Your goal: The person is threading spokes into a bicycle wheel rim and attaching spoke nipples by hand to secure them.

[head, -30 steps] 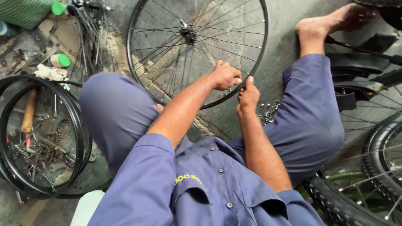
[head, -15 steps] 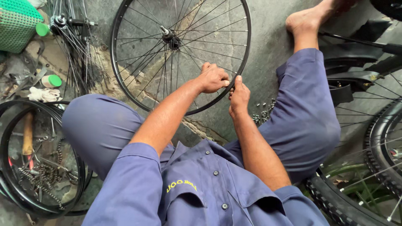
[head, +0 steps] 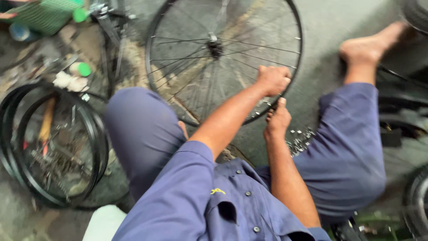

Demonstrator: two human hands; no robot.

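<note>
A spoked bicycle wheel (head: 178,96) with a black rim stands on the concrete floor between my spread legs. My left hand (head: 273,79) is closed over the rim at its lower right, the arm reaching across my lap. Just below it, my right hand (head: 277,119) pinches the same stretch of rim with its fingertips. What the fingertips hold there is too blurred to tell. The hub (head: 214,46) sits above and left of both hands.
Stacked black rims (head: 91,134) lie at the left around a wooden-handled tool (head: 46,125) and scrap. A green basket (head: 42,15) is at top left. Small metal parts (head: 299,139) lie by my right knee. My bare foot (head: 370,47) and tyres (head: 417,196) are at the right.
The view has swung and blurred. Both hands stay on the rim's lower right, with the right hand now slightly lower beneath the left.
</note>
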